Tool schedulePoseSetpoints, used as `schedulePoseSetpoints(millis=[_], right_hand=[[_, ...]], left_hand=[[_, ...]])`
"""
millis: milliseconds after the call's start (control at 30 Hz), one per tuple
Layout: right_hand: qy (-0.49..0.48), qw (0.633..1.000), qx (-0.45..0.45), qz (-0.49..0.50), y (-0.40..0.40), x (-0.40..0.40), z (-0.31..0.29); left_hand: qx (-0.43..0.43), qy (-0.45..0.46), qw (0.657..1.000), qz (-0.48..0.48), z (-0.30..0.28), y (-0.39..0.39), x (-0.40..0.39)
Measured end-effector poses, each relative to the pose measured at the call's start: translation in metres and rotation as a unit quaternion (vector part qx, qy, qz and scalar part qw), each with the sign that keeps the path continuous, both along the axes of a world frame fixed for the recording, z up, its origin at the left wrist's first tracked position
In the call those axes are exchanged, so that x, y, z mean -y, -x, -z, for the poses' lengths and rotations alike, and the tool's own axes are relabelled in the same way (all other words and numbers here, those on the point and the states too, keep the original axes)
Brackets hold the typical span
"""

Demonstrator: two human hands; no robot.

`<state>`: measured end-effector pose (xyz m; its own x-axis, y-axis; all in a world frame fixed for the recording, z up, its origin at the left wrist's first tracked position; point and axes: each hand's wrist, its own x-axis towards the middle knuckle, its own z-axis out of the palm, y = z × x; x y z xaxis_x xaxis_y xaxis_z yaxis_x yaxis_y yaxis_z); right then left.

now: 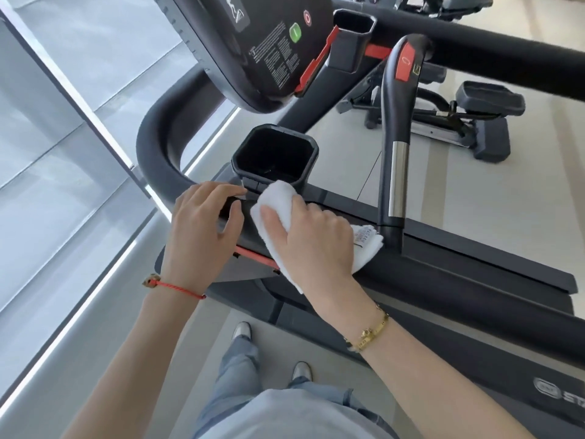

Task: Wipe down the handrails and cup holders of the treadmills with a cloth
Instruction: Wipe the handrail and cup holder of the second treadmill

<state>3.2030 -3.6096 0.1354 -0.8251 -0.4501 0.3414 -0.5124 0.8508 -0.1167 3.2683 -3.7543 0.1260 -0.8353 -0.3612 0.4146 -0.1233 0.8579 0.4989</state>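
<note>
A black treadmill handrail (443, 280) runs from centre toward the lower right. My right hand (316, 242) presses a folded white cloth (278, 201) onto it, just below a black square cup holder (275, 153). My left hand (202, 229) rests on the rail beside the cloth, fingers curled over the edge. A second cup holder (353, 30) sits at the far side of the console (253, 49). A curved black rail (155, 134) bends round to the left of the near cup holder.
An upright grip bar (395, 137) with a red button and a chrome band rises right of the cloth. A window wall (63, 153) lies to the left. Another exercise machine (459, 118) stands at the back right. My feet (272, 350) are on the floor beside the treadmill.
</note>
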Motion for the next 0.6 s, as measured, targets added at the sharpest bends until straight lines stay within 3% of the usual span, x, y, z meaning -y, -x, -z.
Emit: schedulePoseSetpoints(millis=[67,300,467,533,600], right_hand=[[0.000,1.000,-0.021,0.000,-0.001,0.017,0.001],[0.131,0.984,-0.108,-0.054,-0.001,0.008,0.015],[0.144,0.974,-0.008,0.175,0.009,0.013,0.000],[0.194,0.955,0.054,0.219,0.021,0.010,-0.008],[0.237,0.936,0.047,0.255,0.034,0.006,-0.020]], left_hand=[[0.001,-0.004,1.000,0.013,-0.002,0.005,0.012],[0.006,-0.017,0.997,0.080,-0.014,0.036,0.056],[0.044,-0.023,0.989,0.136,-0.022,0.063,0.083],[0.061,-0.027,0.987,0.147,-0.023,0.070,0.089],[0.076,-0.035,0.984,0.157,-0.022,0.076,0.094]])
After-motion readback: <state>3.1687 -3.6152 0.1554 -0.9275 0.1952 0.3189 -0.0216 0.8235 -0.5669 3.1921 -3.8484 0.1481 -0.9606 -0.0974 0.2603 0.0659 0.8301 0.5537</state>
